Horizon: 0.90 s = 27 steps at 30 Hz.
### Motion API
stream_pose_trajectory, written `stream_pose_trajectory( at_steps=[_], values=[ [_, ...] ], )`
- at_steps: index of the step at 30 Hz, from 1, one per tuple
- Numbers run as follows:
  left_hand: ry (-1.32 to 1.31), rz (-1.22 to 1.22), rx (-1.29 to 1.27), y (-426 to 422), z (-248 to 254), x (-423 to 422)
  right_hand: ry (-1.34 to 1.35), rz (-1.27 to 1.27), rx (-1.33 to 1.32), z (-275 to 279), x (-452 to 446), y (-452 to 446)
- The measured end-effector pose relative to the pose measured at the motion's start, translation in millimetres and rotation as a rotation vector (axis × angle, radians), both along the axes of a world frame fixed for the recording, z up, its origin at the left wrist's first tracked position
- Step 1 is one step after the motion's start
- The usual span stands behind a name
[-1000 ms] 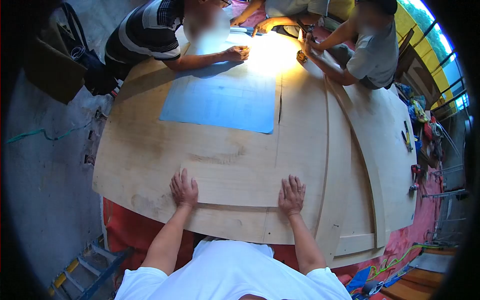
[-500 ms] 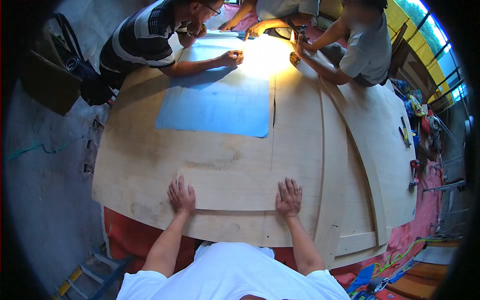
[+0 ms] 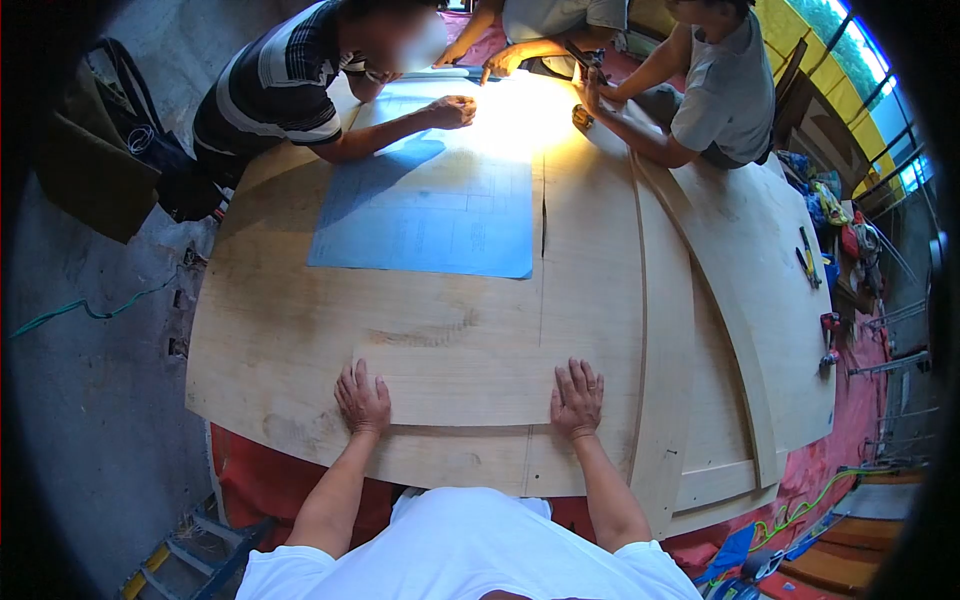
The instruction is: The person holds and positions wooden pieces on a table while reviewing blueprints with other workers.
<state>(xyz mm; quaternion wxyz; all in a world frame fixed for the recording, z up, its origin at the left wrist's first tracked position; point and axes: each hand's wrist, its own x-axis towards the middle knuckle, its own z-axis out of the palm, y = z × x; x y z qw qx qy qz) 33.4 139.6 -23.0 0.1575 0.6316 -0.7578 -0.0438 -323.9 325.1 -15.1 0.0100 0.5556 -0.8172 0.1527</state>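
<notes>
The left hand [image 3: 362,400] and right hand [image 3: 577,402] lie flat, fingers slightly spread, a pale board [image 3: 470,395] stretching between them along the desk's near edge; a bluish sheet [image 3: 430,225] (brightly lit beyond) lies farther back.

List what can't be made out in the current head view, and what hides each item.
- Sheet's fine markings: head view, too faint and small to read; glare washes out its upper right.
- Palms of left hand and right hand: head view, hidden by the hands' own backs.
- Far co-worker's head: head view, cut off by the top edge.
</notes>
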Motion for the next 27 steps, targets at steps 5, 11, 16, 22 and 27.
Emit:
stream_pose_trajectory(
  at_steps=[5,11,16,22,27],
  values=[
    [-0.058,-0.024,-0.056,-0.4,-5.2,1.5,-0.011,0.001,-0.008,3.7,0.8,-0.8],
    [0.012,-0.056,-0.030,-1.7,-4.3,3.7,0.007,-0.008,-0.037,-8.5,-1.0,1.3],
    [0.013,-0.049,-0.025,-3.2,-1.9,3.1,0.022,-0.003,-0.039,-5.1,0.1,-0.8],
    [0.028,-0.056,-0.029,-4.6,-2.2,2.2,0.002,-0.008,-0.039,-1.9,0.3,-1.1],
    [0.027,-0.058,-0.032,-4.6,-3.2,3.5,-0.008,-0.010,-0.033,0.8,0.8,-2.1]
  ],
)
